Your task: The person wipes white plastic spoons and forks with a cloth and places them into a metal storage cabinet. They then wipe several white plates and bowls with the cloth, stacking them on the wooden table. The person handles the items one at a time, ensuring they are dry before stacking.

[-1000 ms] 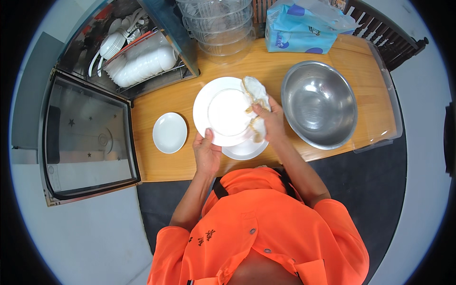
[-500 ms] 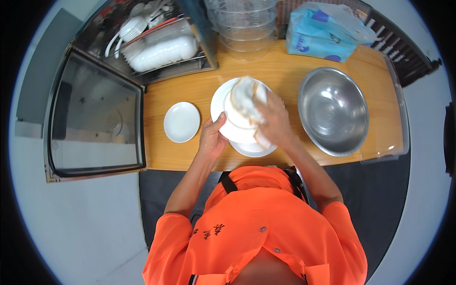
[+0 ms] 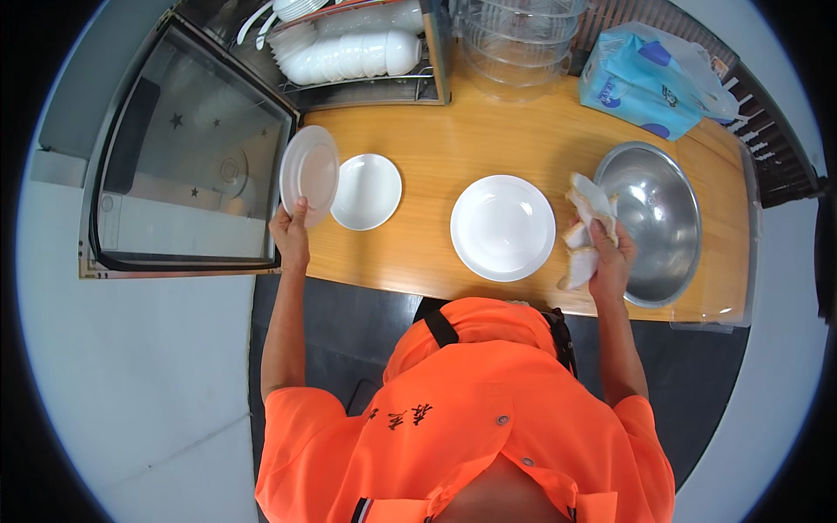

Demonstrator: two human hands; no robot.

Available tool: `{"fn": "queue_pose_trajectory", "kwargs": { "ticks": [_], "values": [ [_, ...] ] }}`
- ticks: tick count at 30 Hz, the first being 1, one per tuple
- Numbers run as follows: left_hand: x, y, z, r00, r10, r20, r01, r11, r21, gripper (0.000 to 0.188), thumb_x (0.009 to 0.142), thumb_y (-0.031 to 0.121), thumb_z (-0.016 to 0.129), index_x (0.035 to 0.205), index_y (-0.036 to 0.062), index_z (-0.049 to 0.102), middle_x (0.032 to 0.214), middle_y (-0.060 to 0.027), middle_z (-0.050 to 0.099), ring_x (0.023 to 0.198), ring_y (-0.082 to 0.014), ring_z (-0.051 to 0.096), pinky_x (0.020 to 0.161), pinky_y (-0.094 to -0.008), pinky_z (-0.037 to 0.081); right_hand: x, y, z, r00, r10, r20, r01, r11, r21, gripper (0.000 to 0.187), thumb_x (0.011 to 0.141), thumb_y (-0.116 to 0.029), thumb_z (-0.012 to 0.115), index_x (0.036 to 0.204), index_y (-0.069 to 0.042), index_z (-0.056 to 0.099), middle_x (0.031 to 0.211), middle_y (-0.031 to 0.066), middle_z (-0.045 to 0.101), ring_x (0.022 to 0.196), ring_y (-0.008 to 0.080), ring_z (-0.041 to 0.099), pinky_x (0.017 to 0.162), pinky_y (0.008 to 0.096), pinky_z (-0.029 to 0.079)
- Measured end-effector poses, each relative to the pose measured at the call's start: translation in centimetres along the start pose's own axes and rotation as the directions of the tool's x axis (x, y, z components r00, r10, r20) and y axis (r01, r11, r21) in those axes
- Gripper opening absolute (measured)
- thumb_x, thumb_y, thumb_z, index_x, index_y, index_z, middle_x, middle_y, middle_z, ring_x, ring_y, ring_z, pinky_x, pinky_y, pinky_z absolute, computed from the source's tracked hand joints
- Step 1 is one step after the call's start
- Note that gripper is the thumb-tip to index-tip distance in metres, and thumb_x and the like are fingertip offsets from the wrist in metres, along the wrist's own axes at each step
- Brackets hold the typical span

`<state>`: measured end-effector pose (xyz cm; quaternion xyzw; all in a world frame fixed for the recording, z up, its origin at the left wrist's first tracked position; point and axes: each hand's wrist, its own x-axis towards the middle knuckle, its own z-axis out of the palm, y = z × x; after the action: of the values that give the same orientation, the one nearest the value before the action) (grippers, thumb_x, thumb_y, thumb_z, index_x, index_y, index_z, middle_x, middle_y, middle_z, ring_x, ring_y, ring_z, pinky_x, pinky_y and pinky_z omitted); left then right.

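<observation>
My left hand point(image 3: 291, 234) grips a white plate point(image 3: 310, 174) by its lower rim, thumb on the near face. The plate is tilted and raised at the table's left side, before the cabinet's open glass door. Just right of it a small white dish point(image 3: 368, 192) lies on the table. A larger white plate point(image 3: 503, 228) rests face up near the front edge, between my hands. My right hand point(image 3: 612, 257) is closed round a crumpled white cloth point(image 3: 593, 209) with tan edging, beside the left rim of a steel bowl point(image 3: 658, 218).
A cabinet holds a row of stacked white bowls point(image 3: 353, 57) at the back left; its glass door point(image 3: 196, 166) stands open. Clear stacked tubs point(image 3: 514, 44) and a blue tissue pack point(image 3: 649, 83) stand at the back of the wooden table point(image 3: 427, 144).
The plate in my left hand has moved left, away from the cloth. My right hand has drawn the cloth right, toward the steel bowl. The plate beneath is now uncovered. The view has shifted.
</observation>
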<state>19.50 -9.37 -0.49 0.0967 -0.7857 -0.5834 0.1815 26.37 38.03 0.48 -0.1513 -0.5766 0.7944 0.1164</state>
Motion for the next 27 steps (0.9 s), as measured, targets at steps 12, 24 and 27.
{"fn": "queue_pose_trajectory", "kwargs": {
  "ticks": [12, 24, 27],
  "values": [
    [-1.2, -2.4, 0.6, 0.897, 0.382, 0.224, -0.440, 0.713, 0.545, 0.030, 0.083, -0.002, 0.059, 0.113, 0.0020, 0.061, 0.100, -0.0197, 0.064, 0.093, -0.0286, 0.064, 0.082, -0.0332, 0.051, -2.6, 1.1, 2.0, 0.979, 0.199, 0.050, -0.202, 0.978, 0.057, 0.020, 0.085, -0.007, 0.064, 0.102, 0.003, 0.064, 0.095, 0.0102, 0.067, 0.081, 0.0130, 0.062, 0.073, 0.0247, 0.049],
    [-2.4, -9.1, 3.6, 0.676, 0.454, 0.580, -0.736, 0.387, 0.555, 0.046, 0.076, -0.005, 0.053, 0.121, 0.0037, 0.056, 0.121, -0.0241, 0.055, 0.113, -0.0392, 0.053, 0.096, -0.0450, 0.044, -2.6, 1.2, 0.7, 0.986, 0.154, -0.059, -0.153, 0.988, 0.014, 0.016, 0.085, -0.006, 0.064, 0.099, 0.001, 0.065, 0.091, 0.0051, 0.065, 0.079, 0.0102, 0.060, 0.070, 0.0233, 0.048],
    [-2.9, -10.1, 4.0, 0.650, 0.391, 0.652, -0.760, 0.332, 0.559, 0.052, 0.077, -0.004, 0.052, 0.128, 0.0023, 0.049, 0.128, -0.0270, 0.047, 0.121, -0.0410, 0.046, 0.102, -0.0469, 0.038, -2.9, 1.2, 0.4, 0.987, 0.142, -0.077, -0.143, 0.990, -0.002, 0.015, 0.085, -0.006, 0.063, 0.098, 0.001, 0.065, 0.089, 0.0042, 0.065, 0.078, 0.0097, 0.060, 0.069, 0.0230, 0.047]
  ]
}}
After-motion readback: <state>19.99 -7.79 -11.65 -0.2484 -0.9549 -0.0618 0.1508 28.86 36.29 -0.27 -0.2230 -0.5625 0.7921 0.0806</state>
